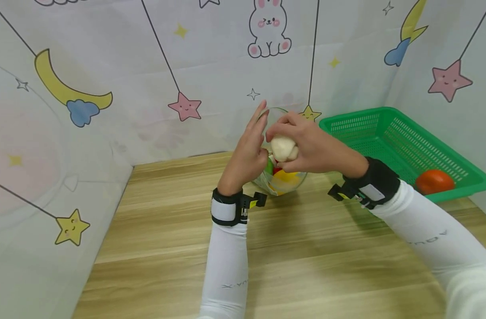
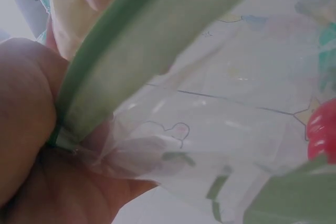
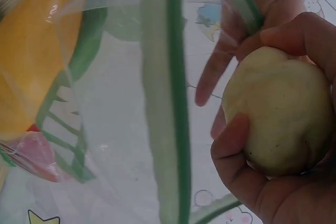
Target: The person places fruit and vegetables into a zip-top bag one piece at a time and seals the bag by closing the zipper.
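My right hand (image 1: pixel 306 144) grips a cream-coloured, round, lobed thing (image 1: pixel 283 147), fingers curled round it at the mouth of a clear zip bag (image 3: pixel 168 103). The bag stands upright on the table, its green-edged mouth spread. My left hand (image 1: pixel 244 153) is at the left side of that mouth, fingers pointing up; the left wrist view shows the bag's edge pinched at the thumb. Inside the bag lie a smooth yellow thing (image 3: pixel 37 56), a shiny red thing (image 2: pixel 323 129) and something green (image 1: pixel 269 167), partly hidden behind my hands.
A green plastic basket (image 1: pixel 426 133) stands at the right, with a tomato (image 1: pixel 434 181) in its near corner. The wooden tabletop (image 1: pixel 167 221) runs to a printed backdrop (image 1: pixel 219 57) behind and at both sides.
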Motion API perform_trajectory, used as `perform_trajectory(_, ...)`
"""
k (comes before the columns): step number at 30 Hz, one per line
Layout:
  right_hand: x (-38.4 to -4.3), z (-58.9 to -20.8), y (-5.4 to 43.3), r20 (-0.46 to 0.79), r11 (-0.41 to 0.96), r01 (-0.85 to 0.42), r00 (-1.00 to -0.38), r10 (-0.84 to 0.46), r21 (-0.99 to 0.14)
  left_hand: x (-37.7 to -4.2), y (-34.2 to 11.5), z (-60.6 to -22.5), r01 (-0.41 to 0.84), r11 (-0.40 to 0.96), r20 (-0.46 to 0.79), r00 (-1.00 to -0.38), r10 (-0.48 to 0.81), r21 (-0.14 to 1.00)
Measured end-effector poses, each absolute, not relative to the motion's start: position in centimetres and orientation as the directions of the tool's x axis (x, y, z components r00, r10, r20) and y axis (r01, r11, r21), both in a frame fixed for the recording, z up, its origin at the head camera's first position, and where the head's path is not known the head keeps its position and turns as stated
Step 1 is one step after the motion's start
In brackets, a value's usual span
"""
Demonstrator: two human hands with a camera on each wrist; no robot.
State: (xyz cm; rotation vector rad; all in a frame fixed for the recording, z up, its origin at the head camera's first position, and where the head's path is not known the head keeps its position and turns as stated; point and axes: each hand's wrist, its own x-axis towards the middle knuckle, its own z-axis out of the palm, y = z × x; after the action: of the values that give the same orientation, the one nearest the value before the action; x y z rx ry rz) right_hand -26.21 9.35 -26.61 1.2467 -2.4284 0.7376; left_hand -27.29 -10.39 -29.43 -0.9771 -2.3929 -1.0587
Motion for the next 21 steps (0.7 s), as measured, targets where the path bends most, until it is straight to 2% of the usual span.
perform_trajectory(9,-27.7,-29.2,8.3,0.380,0.539,-0.803,-0.595,-0.708,-0.253,-27.3,-10.3,-29.3,0.705,0.472,0.547,-0.709,0.445,0.530)
perform_trajectory(15,-27.7,-30.0,7.9,0.274,0.620,-0.768,-0.638,-0.719,-0.162,-27.2,-10.3,-29.4,0.698,0.473,0.534,-0.716,0.450,0.537)
perform_trajectory(21,-27.6,-30.3,7.8,0.245,0.651,-0.746,-0.663,-0.707,-0.140,-27.2,-10.3,-29.4,0.700,0.470,0.535,-0.714,0.452,0.537)
